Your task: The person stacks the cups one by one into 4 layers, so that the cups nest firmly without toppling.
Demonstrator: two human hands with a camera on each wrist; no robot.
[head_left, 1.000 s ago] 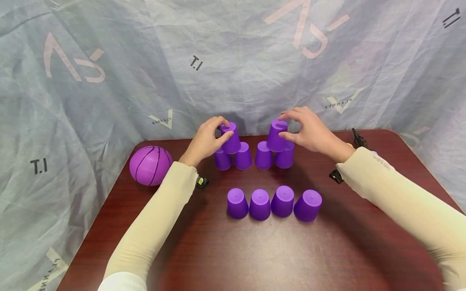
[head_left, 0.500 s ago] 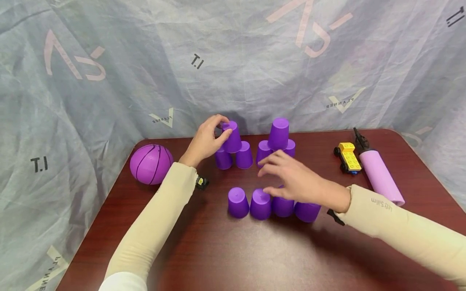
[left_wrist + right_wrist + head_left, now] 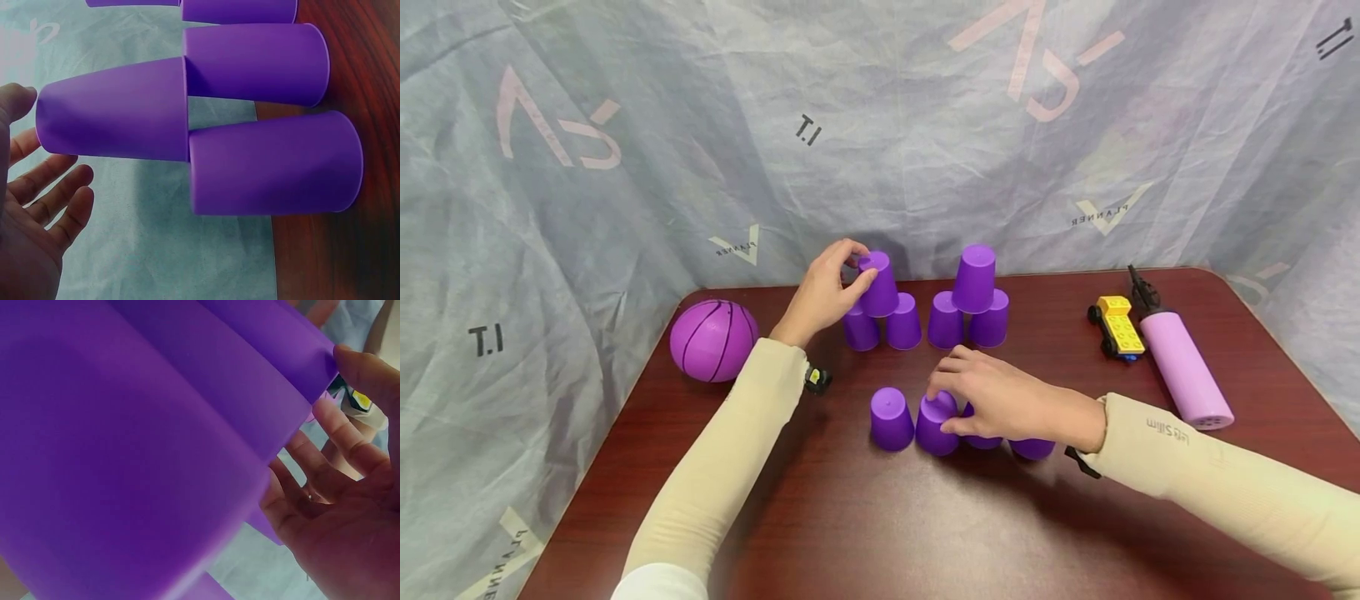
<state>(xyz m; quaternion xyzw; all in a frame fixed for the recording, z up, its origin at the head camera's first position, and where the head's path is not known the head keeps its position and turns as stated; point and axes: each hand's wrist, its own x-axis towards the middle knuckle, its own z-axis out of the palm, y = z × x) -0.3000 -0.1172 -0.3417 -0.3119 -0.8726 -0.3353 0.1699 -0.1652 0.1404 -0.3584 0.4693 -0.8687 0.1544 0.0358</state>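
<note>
My left hand pinches the upturned purple cup atop the left small pyramid, thumb and forefinger at its upper end. Two lower cups support it; the left wrist view shows that top cup spanning both. Beside it stands a second pyramid, whose top cup nobody touches. Nearer to me is a row of several upturned cups. There my right hand holds the second cup from the left between thumb and forefinger. This hand partly hides the two cups to its right. The leftmost row cup is untouched.
A purple ball with black lines lies at the table's left. On the right are a yellow toy vehicle and a pink pump with a black end. A grey printed cloth hangs behind the brown table.
My right hand has let go of the right pyramid's top cup, come down toward me and taken hold of a row cup. The left hand has stayed in place.
</note>
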